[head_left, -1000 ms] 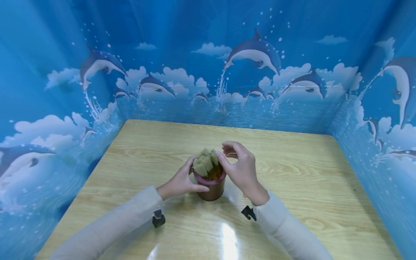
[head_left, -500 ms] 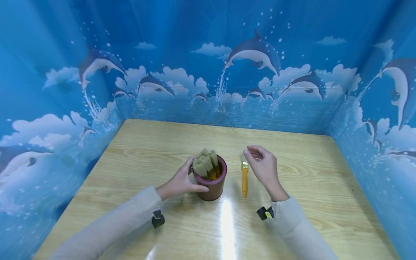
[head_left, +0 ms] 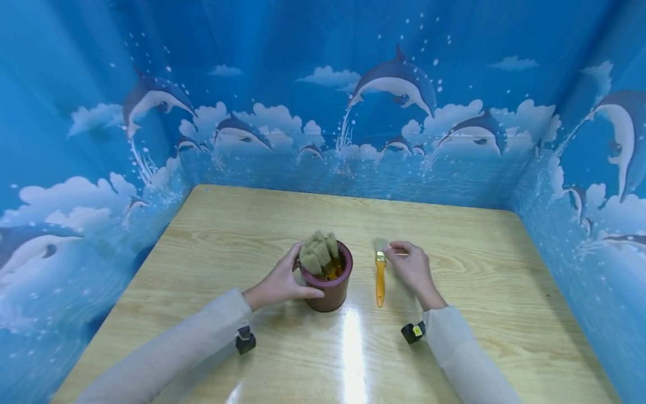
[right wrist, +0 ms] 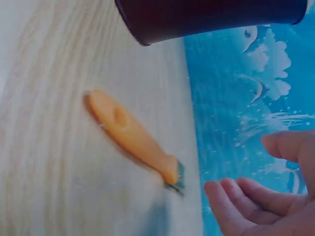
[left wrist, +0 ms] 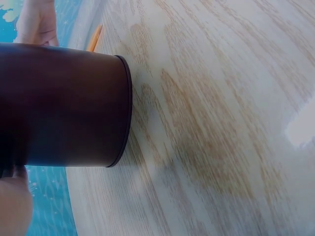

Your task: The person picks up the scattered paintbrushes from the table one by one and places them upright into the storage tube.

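Note:
My left hand (head_left: 277, 287) grips the side of a brown cylindrical pot (head_left: 327, 297), thumb in front and fingers behind. The pot has a maroon rim and stands upright on the table. Tan brush bristles (head_left: 317, 252) stick up out of it, with orange handle parts lower down inside. To its right lies a flat paintbrush (head_left: 380, 278) with an orange handle and pale bristles pointing away. My right hand (head_left: 411, 268) is beside the brush's bristle end, fingertips close to the metal band. In the right wrist view, thumb and fingers are apart with nothing between them.
Both hands are over a light wood-grain table (head_left: 237, 224). A blue curtain (head_left: 282, 84) printed with dolphins encloses the back and sides. A small black device (head_left: 245, 340) sits under the left wrist, another (head_left: 414, 332) by the right wrist.
The right hand has left the bristles at the pot, moved right to the paintbrush on the table, and lowered beside it. The left hand and pot have stayed in place.

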A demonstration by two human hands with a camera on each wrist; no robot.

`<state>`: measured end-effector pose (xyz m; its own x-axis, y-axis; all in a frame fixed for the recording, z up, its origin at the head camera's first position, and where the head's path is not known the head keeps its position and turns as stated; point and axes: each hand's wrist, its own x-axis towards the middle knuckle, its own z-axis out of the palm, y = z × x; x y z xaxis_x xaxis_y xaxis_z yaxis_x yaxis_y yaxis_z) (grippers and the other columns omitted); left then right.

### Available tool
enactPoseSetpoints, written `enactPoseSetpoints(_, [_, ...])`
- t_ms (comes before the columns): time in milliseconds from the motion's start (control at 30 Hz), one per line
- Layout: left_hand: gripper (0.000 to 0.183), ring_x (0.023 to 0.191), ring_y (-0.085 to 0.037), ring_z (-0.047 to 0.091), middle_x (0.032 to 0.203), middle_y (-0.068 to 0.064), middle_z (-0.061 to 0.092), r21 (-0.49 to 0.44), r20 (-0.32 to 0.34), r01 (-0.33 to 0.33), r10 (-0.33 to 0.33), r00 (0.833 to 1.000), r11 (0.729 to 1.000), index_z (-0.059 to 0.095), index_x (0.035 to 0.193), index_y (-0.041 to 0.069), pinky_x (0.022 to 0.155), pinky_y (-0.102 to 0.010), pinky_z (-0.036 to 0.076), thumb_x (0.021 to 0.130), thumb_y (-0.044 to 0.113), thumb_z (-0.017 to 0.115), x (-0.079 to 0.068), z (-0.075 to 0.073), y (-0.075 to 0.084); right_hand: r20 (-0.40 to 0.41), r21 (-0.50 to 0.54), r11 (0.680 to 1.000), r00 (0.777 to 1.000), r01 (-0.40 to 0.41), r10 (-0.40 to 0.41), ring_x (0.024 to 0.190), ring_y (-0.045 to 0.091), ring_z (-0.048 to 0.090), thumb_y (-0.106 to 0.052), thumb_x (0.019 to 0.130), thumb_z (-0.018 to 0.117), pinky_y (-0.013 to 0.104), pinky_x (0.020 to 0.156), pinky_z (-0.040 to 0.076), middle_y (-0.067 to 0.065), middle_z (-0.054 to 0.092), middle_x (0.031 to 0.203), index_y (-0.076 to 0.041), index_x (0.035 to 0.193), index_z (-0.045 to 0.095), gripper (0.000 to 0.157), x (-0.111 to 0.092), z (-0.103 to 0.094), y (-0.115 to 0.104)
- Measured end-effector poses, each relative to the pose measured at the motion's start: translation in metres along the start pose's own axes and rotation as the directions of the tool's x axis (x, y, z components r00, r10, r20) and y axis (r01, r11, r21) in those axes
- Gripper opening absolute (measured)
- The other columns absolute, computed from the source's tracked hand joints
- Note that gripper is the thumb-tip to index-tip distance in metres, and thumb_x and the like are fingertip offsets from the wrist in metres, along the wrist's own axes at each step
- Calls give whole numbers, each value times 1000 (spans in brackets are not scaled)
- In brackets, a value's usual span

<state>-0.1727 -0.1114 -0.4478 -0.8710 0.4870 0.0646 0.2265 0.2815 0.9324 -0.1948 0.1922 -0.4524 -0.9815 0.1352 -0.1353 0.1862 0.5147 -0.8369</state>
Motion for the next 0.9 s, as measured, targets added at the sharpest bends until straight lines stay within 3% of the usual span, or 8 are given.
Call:
enactPoseSetpoints(167, [104, 138, -20, 34, 150, 1, 34, 0, -2, -5, 5, 1000, 1000, 23, 150, 21, 114, -46, 29, 69, 26, 88, 0, 0, 1, 64, -33, 998, 997, -47, 49, 104, 28, 60, -36, 93, 61, 39, 88, 51, 17, 62, 117, 1, 130, 55, 53, 6, 5, 10])
enactPoseSetpoints(400, [103, 137, -20, 34, 150, 1, 35, 3, -2, -2, 2, 1000, 1000, 24, 149, 21, 114, -46, 29, 68, 25, 88, 0, 0, 2, 81, -97, 993, 993, -73, 81, 96, 26, 57, -33, 91, 64, 33, 78, 50, 19, 61, 112, 6, 124, 57, 52, 13, 13, 15])
enactPoseSetpoints(533, [103, 137, -20, 35, 149, 1, 35, 13, -5, -2, 2, 1000, 1000, 24, 149, 21, 114, -44, 30, 68, 25, 88, -1, -1, 2, 71, -148, 987, 995, -66, 77, 78, 21, 57, -33, 88, 67, 28, 64, 48, 13, 63, 92, 4, 107, 63, 41, 19, 19, 14])
enactPoseSetpoints(667, [104, 137, -20, 35, 149, 1, 35, 17, -7, -7, 7, 1000, 1000, 24, 149, 21, 114, -44, 29, 68, 25, 88, -1, -1, 2, 41, -224, 973, 997, -54, 65, 58, 15, 48, -30, 86, 68, 25, 50, 38, 3, 51, 67, -4, 80, 58, 29, 23, 24, 12])
enactPoseSetpoints(800, [105, 137, -20, 35, 149, 0, 35, 21, -9, -14, 14, 1000, 1000, 24, 150, 20, 114, -45, 29, 68, 26, 89, -1, -1, 1, 20, -278, 959, 998, -53, 61, 51, 13, 40, -23, 84, 68, 23, 44, 32, -1, 40, 58, -10, 66, 49, 30, 27, 27, 10])
enactPoseSetpoints(900, [105, 137, -20, 35, 149, 0, 35, 19, -9, -19, 19, 1000, 1000, 24, 149, 20, 114, -45, 29, 67, 26, 89, 0, 0, 1, 16, -282, 958, 998, -57, 64, 51, 12, 41, -19, 83, 68, 22, 43, 33, 0, 42, 58, -9, 65, 50, 28, 26, 27, 9])
